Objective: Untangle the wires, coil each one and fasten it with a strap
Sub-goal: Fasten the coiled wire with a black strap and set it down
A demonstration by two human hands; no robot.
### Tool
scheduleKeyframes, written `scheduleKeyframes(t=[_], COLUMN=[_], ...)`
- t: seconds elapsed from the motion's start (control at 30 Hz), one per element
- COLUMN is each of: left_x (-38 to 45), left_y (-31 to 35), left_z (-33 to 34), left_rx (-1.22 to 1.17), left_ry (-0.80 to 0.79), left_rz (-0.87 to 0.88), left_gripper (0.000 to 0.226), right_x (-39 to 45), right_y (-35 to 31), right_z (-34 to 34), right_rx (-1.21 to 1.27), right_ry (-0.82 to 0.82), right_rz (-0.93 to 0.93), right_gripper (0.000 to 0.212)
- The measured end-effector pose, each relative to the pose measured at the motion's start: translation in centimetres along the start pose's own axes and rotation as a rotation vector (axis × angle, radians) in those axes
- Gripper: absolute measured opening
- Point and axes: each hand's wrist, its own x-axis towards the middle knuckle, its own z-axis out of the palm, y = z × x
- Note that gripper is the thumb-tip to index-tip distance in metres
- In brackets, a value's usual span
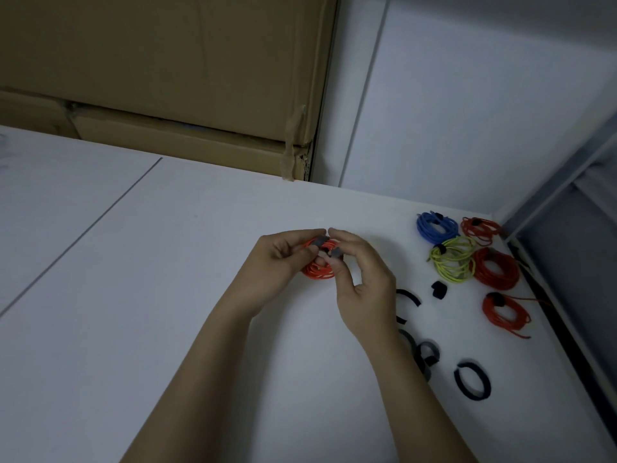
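An orange coiled wire [315,272] is held just above the white table [187,295] between both hands. My left hand [278,262] grips the coil from the left. My right hand [362,282] pinches the end of a grey strap [320,241] that wraps over the coil's top. Part of the coil is hidden behind my fingers. To the right lie strapped coils: a blue one [436,226], a yellow-green one [454,259] and three red ones [480,230] [496,269] [505,314].
Several loose black and grey straps [472,380] lie on the table at the right, near my right forearm. Stacked cardboard boxes [187,78] stand behind the table. A white wall panel is at the back right, and the table's right edge [567,345] drops off.
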Motion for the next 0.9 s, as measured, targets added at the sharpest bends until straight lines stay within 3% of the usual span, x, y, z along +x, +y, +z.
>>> scheduleKeyframes(t=[0.13,0.33,0.53,0.63,0.77,0.9], left_x=[0.07,0.07,-0.25,-0.12,-0.02,-0.10], left_y=[-0.08,0.08,0.21,0.04,-0.10,-0.01], left_z=[0.17,0.10,0.25,0.05,-0.12,-0.42], left_rx=[0.001,0.008,0.076,-0.007,-0.090,-0.168], left_ry=[0.067,0.046,-0.039,-0.031,-0.067,-0.085], left_rz=[-0.001,0.021,0.069,0.016,-0.024,-0.041], left_gripper=[0.030,0.031,0.033,0.028,0.029,0.033], right_x=[-0.05,-0.02,-0.26,-0.21,-0.13,-0.08], right_y=[0.22,-0.11,-0.23,-0.43,-0.55,-0.67], right_z=[-0.02,0.14,-0.02,-0.20,-0.35,-0.28], right_rx=[-0.236,-0.241,-0.182,-0.105,0.012,0.047], right_ry=[-0.019,0.031,-0.034,-0.034,-0.024,-0.025], right_rz=[-0.205,-0.276,-0.153,-0.068,0.070,0.051], right_gripper=[0.011,0.017,0.021,0.027,0.021,0.021])
